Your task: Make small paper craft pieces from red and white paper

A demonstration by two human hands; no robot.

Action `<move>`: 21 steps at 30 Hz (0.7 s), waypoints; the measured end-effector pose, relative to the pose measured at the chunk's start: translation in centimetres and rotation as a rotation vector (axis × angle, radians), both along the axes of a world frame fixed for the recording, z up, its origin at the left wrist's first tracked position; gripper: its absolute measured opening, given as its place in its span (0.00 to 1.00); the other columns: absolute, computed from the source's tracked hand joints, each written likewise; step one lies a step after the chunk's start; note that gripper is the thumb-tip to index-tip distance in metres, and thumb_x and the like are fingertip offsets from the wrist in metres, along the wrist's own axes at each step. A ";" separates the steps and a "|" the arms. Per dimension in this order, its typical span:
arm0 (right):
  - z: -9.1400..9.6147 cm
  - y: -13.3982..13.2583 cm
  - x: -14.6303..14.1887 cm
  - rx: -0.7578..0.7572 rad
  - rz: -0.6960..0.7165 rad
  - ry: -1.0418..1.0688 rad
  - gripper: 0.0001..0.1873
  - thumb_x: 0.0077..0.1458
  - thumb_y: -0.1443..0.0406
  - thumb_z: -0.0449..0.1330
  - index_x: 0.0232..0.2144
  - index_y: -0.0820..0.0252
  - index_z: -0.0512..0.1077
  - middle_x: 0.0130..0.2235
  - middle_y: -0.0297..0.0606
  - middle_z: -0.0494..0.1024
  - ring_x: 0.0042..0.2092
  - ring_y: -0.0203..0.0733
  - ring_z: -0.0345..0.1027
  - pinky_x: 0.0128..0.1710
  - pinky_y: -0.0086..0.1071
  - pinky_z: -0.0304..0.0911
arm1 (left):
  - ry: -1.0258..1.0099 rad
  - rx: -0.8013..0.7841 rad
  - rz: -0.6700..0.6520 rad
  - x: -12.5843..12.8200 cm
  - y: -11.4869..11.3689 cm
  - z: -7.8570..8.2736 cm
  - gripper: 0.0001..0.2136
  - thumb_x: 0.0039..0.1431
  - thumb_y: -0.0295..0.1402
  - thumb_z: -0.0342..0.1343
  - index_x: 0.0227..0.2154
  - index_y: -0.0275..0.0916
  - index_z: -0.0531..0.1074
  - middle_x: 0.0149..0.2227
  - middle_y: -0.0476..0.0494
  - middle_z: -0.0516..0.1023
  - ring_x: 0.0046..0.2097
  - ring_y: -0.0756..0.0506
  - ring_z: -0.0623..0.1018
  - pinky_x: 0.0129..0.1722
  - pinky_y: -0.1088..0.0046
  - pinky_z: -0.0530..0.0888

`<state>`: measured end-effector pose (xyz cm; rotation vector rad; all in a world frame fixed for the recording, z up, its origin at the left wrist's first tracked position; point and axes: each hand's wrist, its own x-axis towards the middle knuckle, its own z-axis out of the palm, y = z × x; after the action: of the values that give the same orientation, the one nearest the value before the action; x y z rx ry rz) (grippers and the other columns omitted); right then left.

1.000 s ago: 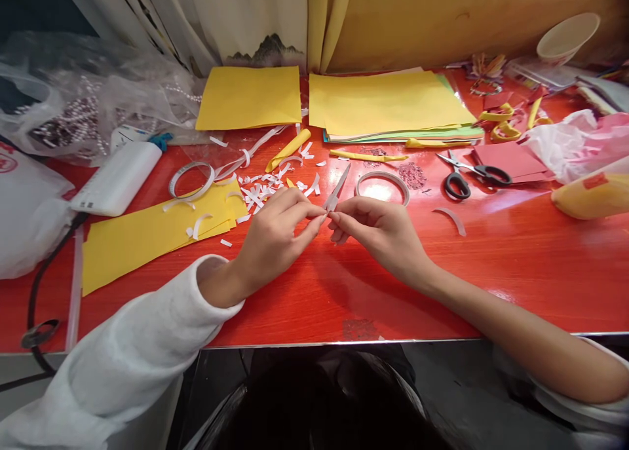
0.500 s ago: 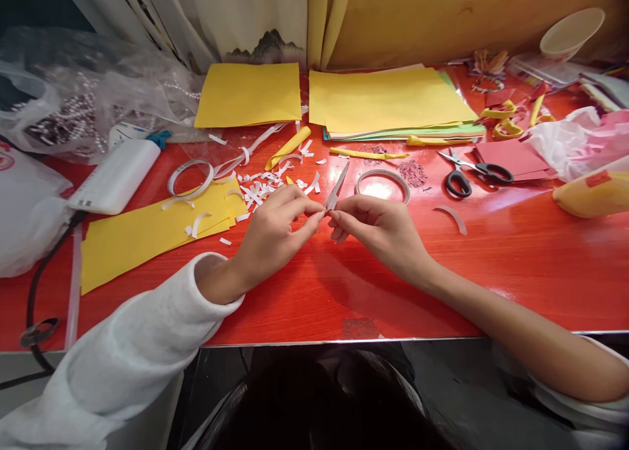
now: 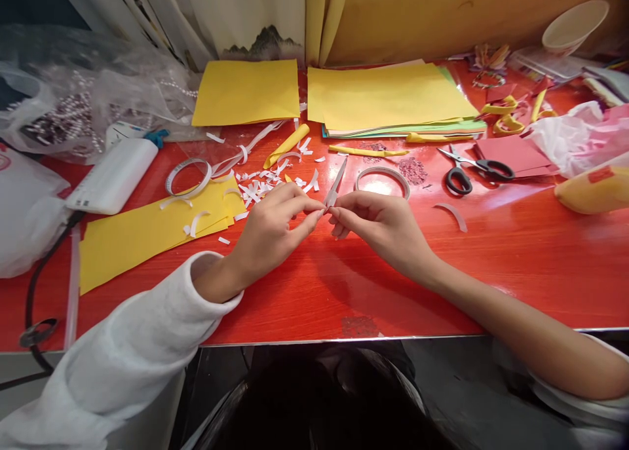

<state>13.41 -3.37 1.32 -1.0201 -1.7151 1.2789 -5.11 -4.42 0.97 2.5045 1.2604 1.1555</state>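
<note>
Fingertip to fingertip, my left hand (image 3: 275, 230) and my right hand (image 3: 386, 230) meet above the middle of the red table. Both are closed in a pinch on the lower end of a narrow, pale pointed piece of paper (image 3: 337, 183). Its tip points away from me, and my fingers hide the gripped end. Just beyond my right hand lies a tape roll (image 3: 407, 187). White paper scraps (image 3: 255, 189) are scattered beyond my left hand, near a rolled piece of yellow paper (image 3: 289, 145).
Yellow sheets (image 3: 248, 93) and a stack of coloured paper (image 3: 383, 99) lie at the back. Scissors (image 3: 458, 178) rest to the right beside red paper (image 3: 514, 155). On the left are yellow strips (image 3: 128, 243), another tape roll (image 3: 171, 180) and a white glue gun-like device (image 3: 111, 181).
Both hands keep the same pinch on the pale paper, with only a tiny shift of the fingers. The whole view has moved slightly.
</note>
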 end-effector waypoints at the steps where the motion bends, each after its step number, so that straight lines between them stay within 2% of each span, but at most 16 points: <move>1: 0.0 0.0 0.0 0.002 -0.002 -0.003 0.10 0.57 0.61 0.58 0.30 0.63 0.72 0.27 0.35 0.75 0.29 0.34 0.71 0.32 0.31 0.69 | 0.003 0.004 -0.003 0.0 0.0 0.0 0.05 0.59 0.27 0.55 0.34 0.36 0.75 0.31 0.47 0.73 0.34 0.52 0.72 0.37 0.76 0.71; 21: 0.1 0.0 0.1 -0.018 0.013 -0.006 0.11 0.56 0.60 0.58 0.30 0.63 0.72 0.27 0.35 0.74 0.29 0.34 0.71 0.32 0.30 0.68 | 0.050 0.012 0.000 0.0 0.1 0.1 0.05 0.60 0.27 0.53 0.34 0.36 0.74 0.31 0.47 0.73 0.35 0.51 0.73 0.37 0.76 0.71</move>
<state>13.49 -3.39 1.46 -1.0257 -1.7196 1.3035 -5.13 -4.36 1.02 2.5575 1.2692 1.1109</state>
